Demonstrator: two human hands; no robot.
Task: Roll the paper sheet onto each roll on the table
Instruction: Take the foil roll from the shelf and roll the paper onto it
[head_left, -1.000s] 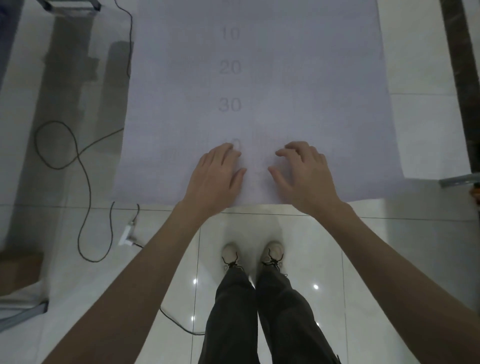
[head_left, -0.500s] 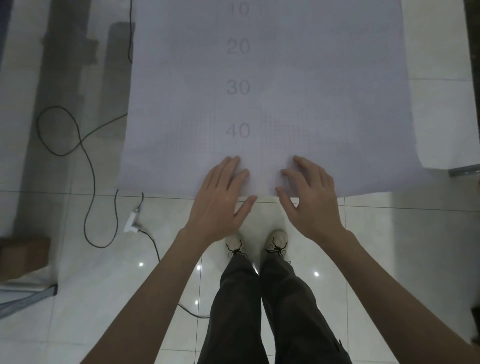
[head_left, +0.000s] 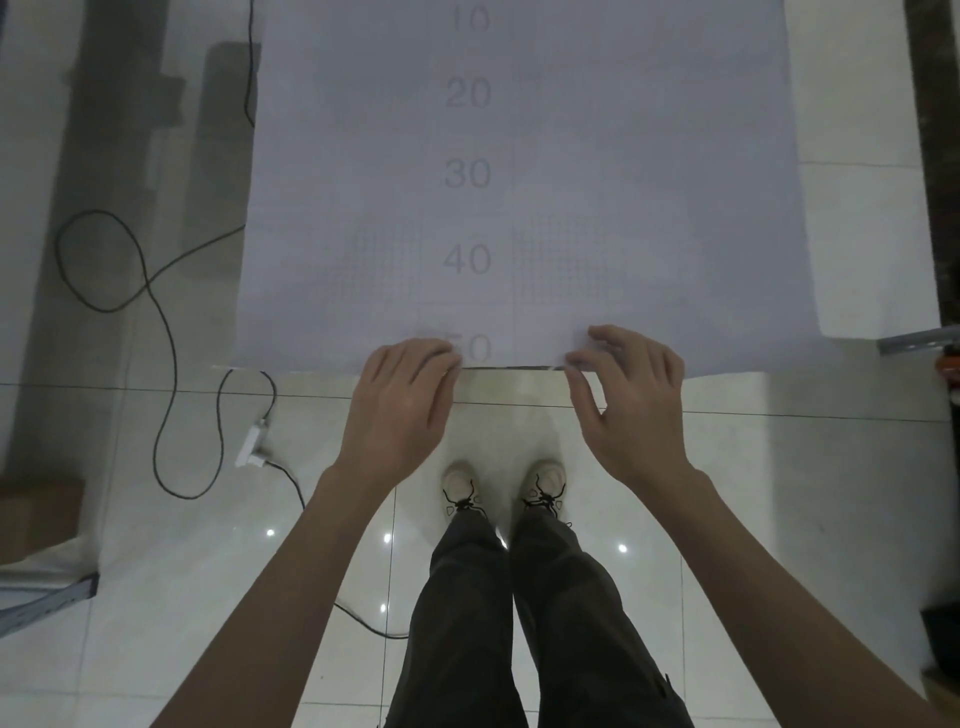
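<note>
Open sheet ahead, hands crowding the near edge

The paper sheet (head_left: 519, 208) lies flat and bare from its near edge to the far side, nothing standing on it. The left hand (head_left: 402, 410) and right hand (head_left: 631, 405) sit on that edge with a clear gap between them. A black cable (head_left: 156, 322) loops over the floor (head_left: 779, 493) on the left; a metal bar (head_left: 917, 340) juts in at right.

Prob. a lab/test room: glossy tile floor (head_left: 779, 493), loose cable (head_left: 156, 291), numbered grid sheet (head_left: 571, 156).
</note>
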